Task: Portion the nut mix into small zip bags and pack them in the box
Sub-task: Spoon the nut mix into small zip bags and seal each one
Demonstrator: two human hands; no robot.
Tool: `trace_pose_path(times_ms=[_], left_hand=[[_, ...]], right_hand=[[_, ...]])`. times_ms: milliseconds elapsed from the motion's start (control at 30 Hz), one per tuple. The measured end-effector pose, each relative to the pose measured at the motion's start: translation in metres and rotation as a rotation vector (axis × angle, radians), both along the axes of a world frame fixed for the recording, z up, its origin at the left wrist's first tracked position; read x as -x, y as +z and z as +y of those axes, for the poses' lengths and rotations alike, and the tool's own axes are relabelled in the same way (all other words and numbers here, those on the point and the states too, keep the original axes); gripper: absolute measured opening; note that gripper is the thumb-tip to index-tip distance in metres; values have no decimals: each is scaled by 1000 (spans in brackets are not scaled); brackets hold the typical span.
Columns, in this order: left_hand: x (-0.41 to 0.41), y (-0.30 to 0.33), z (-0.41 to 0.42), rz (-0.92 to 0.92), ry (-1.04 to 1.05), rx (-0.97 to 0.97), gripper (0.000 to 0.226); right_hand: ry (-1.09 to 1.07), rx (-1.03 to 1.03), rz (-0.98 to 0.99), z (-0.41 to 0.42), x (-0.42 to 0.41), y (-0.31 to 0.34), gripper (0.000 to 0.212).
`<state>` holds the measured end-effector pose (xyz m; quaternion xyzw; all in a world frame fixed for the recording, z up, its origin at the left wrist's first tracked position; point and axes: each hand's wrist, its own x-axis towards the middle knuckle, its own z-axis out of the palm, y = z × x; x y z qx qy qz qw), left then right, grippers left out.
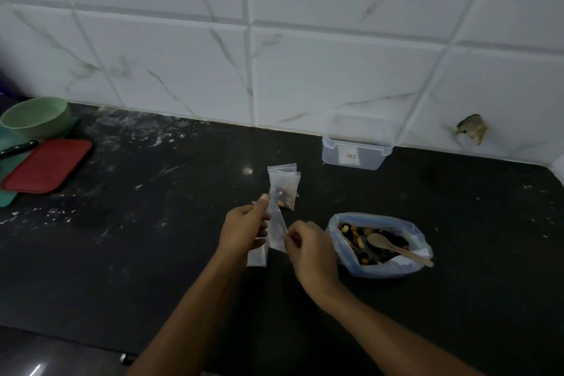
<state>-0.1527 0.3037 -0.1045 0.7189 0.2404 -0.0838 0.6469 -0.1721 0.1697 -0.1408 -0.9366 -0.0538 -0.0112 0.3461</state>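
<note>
My left hand (245,230) and my right hand (309,250) both pinch an empty small zip bag (277,230) above the dark counter. More empty small bags (258,256) hang under my left hand. Just beyond lies a small zip bag filled with nut mix (283,191), on top of another small bag (282,168). To the right stands the big open bag of nut mix (378,243) with a wooden spoon (396,249) resting in it. The clear plastic box (357,146) stands open against the tiled wall.
At the far left sit a green bowl (35,116), a red lid (47,165), a black-handled knife (18,148) and a green board (7,198). The black counter (152,238) has white smears. A chipped hole (471,128) marks the wall on the right.
</note>
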Motion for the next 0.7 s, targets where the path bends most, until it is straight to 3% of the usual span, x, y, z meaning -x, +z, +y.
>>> trace_pose_path(times_ms=[133, 233, 333, 500, 700], left_hand=[[-7, 17, -24, 86, -75, 159, 23], [-7, 25, -46, 96, -122, 192, 15], [-4, 29, -65, -17, -230, 51, 16], [1, 38, -88, -275, -541, -227, 17], [5, 41, -115, -343, -694, -262, 18]], right_hand=[[-2, 102, -185, -31, 6, 3, 6], [-45, 72, -178, -52, 13, 7, 4], [-104, -24, -117, -69, 23, 18, 10], [-302, -375, 44, -96, 24, 61, 22], [-289, -354, 224, -118, 11, 88, 23]])
